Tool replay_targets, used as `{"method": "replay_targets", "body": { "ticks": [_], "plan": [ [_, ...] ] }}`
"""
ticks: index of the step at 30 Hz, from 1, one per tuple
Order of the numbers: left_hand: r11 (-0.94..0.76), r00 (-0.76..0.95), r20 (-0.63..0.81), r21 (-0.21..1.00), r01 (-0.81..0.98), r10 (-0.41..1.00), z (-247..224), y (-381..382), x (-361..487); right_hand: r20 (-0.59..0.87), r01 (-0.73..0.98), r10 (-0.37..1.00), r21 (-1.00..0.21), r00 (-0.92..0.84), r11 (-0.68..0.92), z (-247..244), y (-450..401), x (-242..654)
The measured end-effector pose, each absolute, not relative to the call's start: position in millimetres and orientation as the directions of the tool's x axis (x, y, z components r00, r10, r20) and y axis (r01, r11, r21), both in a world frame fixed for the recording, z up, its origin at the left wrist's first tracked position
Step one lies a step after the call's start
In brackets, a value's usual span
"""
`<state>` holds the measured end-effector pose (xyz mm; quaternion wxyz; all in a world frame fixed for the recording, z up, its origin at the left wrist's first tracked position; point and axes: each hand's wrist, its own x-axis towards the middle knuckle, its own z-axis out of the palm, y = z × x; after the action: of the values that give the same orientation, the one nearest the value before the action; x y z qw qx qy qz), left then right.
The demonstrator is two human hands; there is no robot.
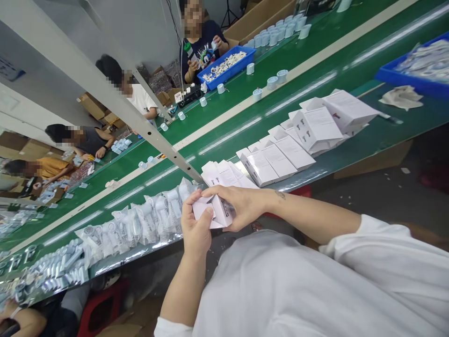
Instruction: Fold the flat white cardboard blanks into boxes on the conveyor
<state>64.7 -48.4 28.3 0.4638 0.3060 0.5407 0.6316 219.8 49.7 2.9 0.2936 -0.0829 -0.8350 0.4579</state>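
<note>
Between both hands I hold a small white cardboard box point(218, 213) in front of my body, with its end flaps facing up. My left hand point(197, 224) grips the near-left side, its thumb pressing on a flap. My right hand point(242, 206) wraps round the other side, fingers along the top edge and back. Whether anything is inside the box cannot be seen. Just beyond it, flat white boxes point(228, 174) lie on the green bench. To the left stands a row of clear plastic bags point(133, 224) with pale blue-white parts in them.
More white boxes point(277, 161) line the bench edge to the right. A metal post point(154, 140) rises at the bench. Blue trays point(228, 68) hold small parts. Pale blue cups point(257, 94) sit along the green belt point(224, 126). Several co-workers sit across; a red stool point(101, 306) stands below.
</note>
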Motion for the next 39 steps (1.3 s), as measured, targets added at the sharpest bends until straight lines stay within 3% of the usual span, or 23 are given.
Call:
{"method": "replay_targets", "body": {
  "ticks": [9, 11, 15, 19, 22, 24, 26, 28, 31, 34, 36, 39],
  "plan": [
    [0.073, -0.178, -0.125, 0.959, -0.275, 0.976, 24, -21, 92, 0.448, -0.126, 0.45, -0.803, -0.773, 0.583, -4, 63, 267],
    [0.047, -0.046, -0.055, 0.986, -0.158, 0.997, 22, -8, 91, 0.54, -0.176, 0.427, -0.745, -0.725, 0.644, -7, 70, 281],
    [-0.118, 0.474, 0.018, 0.976, 0.181, 0.88, 23, 30, 83, 0.606, -0.172, 0.403, -0.673, -0.686, 0.719, -12, 85, 311],
    [-0.446, 0.607, 0.143, 0.808, 0.385, 0.782, 23, 82, 105, 0.589, 0.095, 0.507, -0.59, -0.63, 0.802, -27, 97, 358],
    [-0.66, 0.695, 0.204, 0.573, 0.486, 0.689, 8, 125, 150, 0.434, 0.358, 0.811, -0.741, -0.392, 0.569, -61, 99, 408],
    [-0.719, 0.751, 0.167, 0.478, 0.505, 0.638, -11, 154, 188, 0.289, 0.413, 0.957, -0.868, -0.036, 0.278, -93, 102, 441],
    [-0.755, 0.811, 0.118, 0.462, 0.466, 0.573, -34, 180, 225, 0.19, 0.414, 0.913, -0.91, 0.361, 0.026, -125, 113, 465],
    [-0.77, 0.86, 0.085, 0.494, 0.403, 0.504, -58, 202, 259, 0.188, 0.445, 0.8, -0.889, 0.569, -0.107, -151, 132, 479],
    [-0.725, 0.868, 0.097, 0.6, 0.339, 0.486, -89, 221, 295, 0.234, 0.559, 0.799, -0.815, 0.554, -0.149, -170, 167, 489],
    [-0.676, 0.847, 0.138, 0.673, 0.299, 0.513, -110, 226, 316, 0.177, 0.66, 0.88, -0.728, 0.441, -0.185, -171, 192, 503],
    [-0.721, 0.857, 0.122, 0.606, 0.335, 0.5, -116, 223, 325, 0.158, 0.711, 0.908, -0.679, 0.388, -0.185, -167, 200, 516],
    [-0.838, 0.878, 0.03, 0.314, 0.445, 0.478, -112, 209, 328, 0.192, 0.742, 0.916, -0.654, 0.353, -0.149, -157, 201, 534]
  ]
}}
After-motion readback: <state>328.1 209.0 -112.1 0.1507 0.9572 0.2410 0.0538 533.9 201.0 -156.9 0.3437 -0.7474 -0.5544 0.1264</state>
